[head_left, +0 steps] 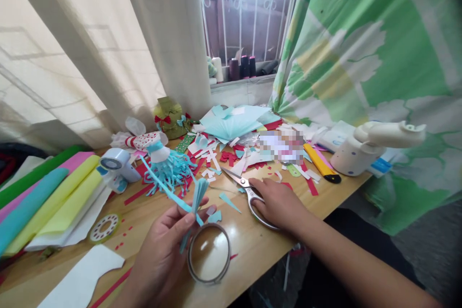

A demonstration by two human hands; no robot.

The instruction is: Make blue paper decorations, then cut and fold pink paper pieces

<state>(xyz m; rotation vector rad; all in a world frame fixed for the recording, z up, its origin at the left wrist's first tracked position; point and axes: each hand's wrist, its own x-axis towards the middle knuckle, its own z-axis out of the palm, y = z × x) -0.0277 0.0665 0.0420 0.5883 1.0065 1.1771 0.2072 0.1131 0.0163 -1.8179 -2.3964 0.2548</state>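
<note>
Two hands, the left hand (160,250) and the right hand (277,202), work over a wooden table (249,260) strewn with paper scraps (224,154). Far beyond the hands, a cream curtain (159,33) and a green-patterned curtain (375,57) frame a barred window (245,9). Out past the left hand lie overlapping sheets of coloured paper (46,197) in green, pink, yellow and blue, along with a tape dispenser (119,166). Ahead of the right hand sit a white dotted container (355,156) and a yellow utility knife (321,163); a patch of clutter further left is too blurred to read. Directly ahead of the left hand stands a white paper cone (159,151) with a fringe of blue strips. Just beside the left hand lies a roll of clear tape (209,252). The right hand rests palm down, fingers loosely open, across the loops of steel scissors (236,178), not gripping them. The left hand is closed in a pinch, its thumb and fingers holding a bunch of thin blue paper strips (198,197), with one long strip reaching toward the fringe. These strips look very light and soft, apt to bend or crease, so the gathered end seems the best place to hold them.
</note>
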